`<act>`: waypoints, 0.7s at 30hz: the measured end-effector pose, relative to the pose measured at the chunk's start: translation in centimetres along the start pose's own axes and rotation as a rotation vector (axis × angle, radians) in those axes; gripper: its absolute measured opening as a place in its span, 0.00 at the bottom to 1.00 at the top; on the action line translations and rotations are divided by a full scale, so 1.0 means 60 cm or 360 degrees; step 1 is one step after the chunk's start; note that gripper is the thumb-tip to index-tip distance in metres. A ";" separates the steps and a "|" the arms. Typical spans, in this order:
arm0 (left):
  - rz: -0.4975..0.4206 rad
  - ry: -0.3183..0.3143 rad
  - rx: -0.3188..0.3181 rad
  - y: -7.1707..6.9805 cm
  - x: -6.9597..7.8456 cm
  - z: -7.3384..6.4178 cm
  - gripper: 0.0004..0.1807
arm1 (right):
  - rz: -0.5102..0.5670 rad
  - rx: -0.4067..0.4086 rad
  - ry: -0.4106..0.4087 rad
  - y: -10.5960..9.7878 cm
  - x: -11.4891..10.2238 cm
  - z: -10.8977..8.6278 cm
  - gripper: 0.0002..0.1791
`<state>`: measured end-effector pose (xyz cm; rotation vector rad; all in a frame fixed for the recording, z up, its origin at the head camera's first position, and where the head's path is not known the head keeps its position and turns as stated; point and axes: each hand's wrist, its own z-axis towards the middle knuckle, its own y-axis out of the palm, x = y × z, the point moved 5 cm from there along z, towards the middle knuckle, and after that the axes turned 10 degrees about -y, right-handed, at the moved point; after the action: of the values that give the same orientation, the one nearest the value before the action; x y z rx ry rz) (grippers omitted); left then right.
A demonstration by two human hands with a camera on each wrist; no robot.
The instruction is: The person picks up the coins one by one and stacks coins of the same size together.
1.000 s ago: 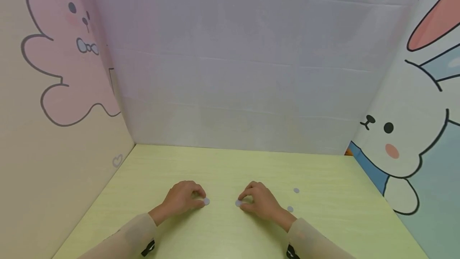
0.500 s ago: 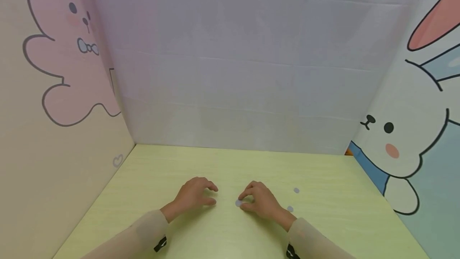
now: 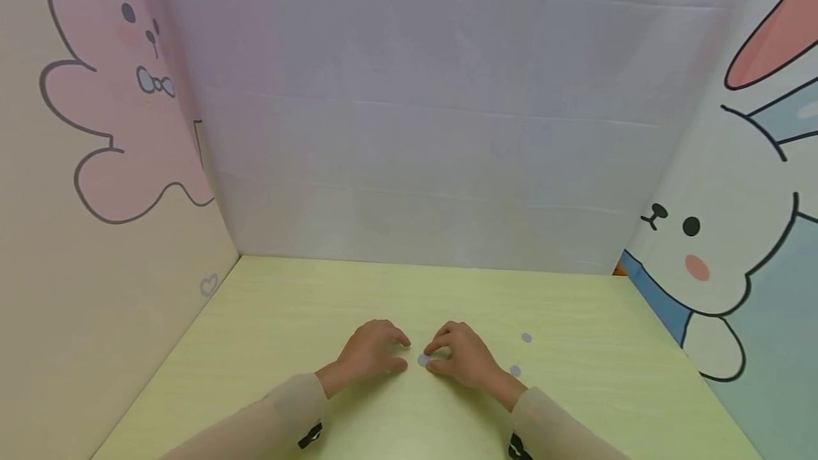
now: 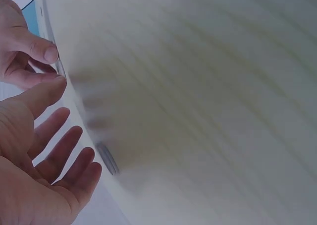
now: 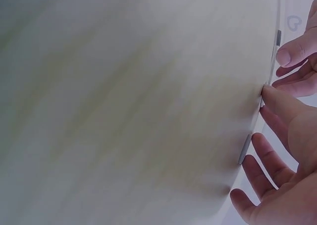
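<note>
Thumb and forefinger of my right hand (image 3: 466,357) pinch a small grey disc (image 3: 423,360) at the middle of the pale yellow table. Just to its left is my left hand (image 3: 371,350), its fingers slightly bent and its thumb apart, holding nothing. In the left wrist view another grey disc (image 4: 107,158), seen edge-on, lies by the little-finger side of the left hand; the head view hides it behind that hand. To the right of my right hand two more grey discs lie flat, one near the wrist (image 3: 515,370) and one farther back (image 3: 527,338).
The table (image 3: 307,289) is enclosed by a plain whitish back wall (image 3: 415,126), a left wall with a pink bear drawing (image 3: 128,126) and a right wall with a white rabbit drawing (image 3: 716,233). Beige sleeves (image 3: 281,403) cover both forearms.
My left hand has let go of a grey disc, its fingers have spread, and it has moved right toward the right hand. The right hand has stayed in place, still pinching its disc.
</note>
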<state>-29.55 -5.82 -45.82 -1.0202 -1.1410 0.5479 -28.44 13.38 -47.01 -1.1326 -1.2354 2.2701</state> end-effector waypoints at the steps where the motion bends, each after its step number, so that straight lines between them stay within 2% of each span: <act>1: -0.0002 0.0000 0.0004 0.002 0.001 0.001 0.14 | 0.0001 0.0002 -0.0001 0.000 0.000 0.000 0.09; 10: 0.0036 0.0070 0.0028 0.022 0.009 0.011 0.12 | 0.0009 0.0013 0.0031 -0.002 -0.001 0.001 0.09; 15: -0.0006 0.0084 0.0019 0.022 0.021 0.010 0.09 | 0.0019 0.0013 0.0024 -0.004 -0.004 0.002 0.09; 21: 0.0014 0.0075 0.0037 0.024 0.028 0.010 0.07 | 0.0012 0.0008 0.0020 -0.004 -0.004 0.001 0.08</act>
<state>-29.33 -3.57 -46.26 -1.0134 -1.0866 0.5400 -28.36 13.31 -46.68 -1.1501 -1.2222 2.2669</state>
